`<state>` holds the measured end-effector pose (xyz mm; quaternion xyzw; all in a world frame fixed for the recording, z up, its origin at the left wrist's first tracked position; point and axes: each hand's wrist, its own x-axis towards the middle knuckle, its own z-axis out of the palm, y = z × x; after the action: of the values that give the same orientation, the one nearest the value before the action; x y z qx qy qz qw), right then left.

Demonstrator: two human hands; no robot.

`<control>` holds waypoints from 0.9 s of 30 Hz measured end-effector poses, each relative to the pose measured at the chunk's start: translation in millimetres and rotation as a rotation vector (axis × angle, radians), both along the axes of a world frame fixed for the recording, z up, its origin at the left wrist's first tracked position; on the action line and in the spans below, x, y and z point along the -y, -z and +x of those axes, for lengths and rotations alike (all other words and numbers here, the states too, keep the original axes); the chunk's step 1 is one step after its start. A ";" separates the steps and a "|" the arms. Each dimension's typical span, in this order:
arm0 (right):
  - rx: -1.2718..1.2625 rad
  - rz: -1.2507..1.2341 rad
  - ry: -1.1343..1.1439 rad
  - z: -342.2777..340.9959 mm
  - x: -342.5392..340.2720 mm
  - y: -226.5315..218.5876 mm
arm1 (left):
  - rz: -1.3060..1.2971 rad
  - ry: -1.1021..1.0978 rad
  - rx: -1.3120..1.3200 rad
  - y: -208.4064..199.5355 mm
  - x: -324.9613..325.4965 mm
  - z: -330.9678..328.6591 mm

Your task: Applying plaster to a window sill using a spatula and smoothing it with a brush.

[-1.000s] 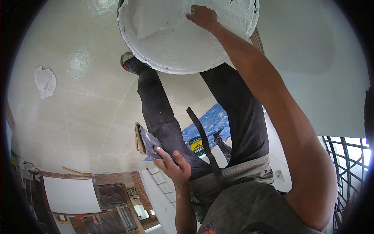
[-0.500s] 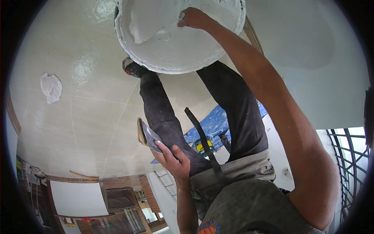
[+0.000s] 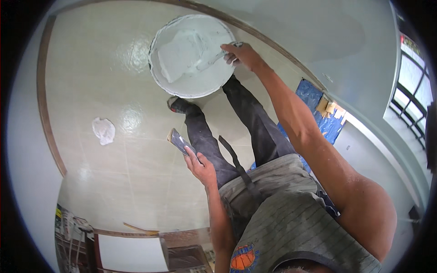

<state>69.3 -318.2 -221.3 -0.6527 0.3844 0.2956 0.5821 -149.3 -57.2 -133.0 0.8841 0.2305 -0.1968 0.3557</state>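
A large round bucket (image 3: 157, 82) with white paste (image 3: 177, 61) coating its inside stands beyond my feet. My right hand (image 3: 243, 55) is at the bucket's right rim, its fingers curled. Something small, dark and white shows by the knuckles, but I cannot make out what it is. A grey streak runs from the fingers into the bucket; whether it is a tool or smeared paste is unclear. My left hand (image 3: 200, 169), beside my left thigh, grips a folded sheet of sandpaper (image 3: 180, 140), grey outside with a tan edge.
A crumpled white cloth (image 3: 104, 131) lies on the glossy tiled floor (image 3: 150, 182) to the left. Wooden trim (image 3: 44, 91) edges the floor along the walls. At right, a paint-spotted blue sheet (image 3: 309, 94) has torn cardboard (image 3: 323, 107) on it. A dark window grille (image 3: 407, 98) is farther right.
The bucket now shows whole and smaller as the view has shifted. My right hand has gone from over the inside of the bucket to its right rim. My left hand still holds the sandpaper.
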 end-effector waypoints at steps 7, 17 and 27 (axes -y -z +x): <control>0.127 0.202 0.343 -47.5 0.2 -17.0 | -0.092 0.083 0.047 -20.3 -27.9 23.8; 0.285 0.430 0.749 -64.2 -3.4 -85.8 | -0.113 0.125 -0.224 -29.2 -98.1 18.4; 0.675 0.737 1.058 -96.3 61.9 -233.3 | -0.230 -0.183 -0.360 -8.1 -166.1 -5.0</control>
<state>-27.0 -380.0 12.0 -0.1967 0.3236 -0.1326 0.9160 -154.2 108.9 -124.9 0.7637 0.3454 -0.3435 0.4236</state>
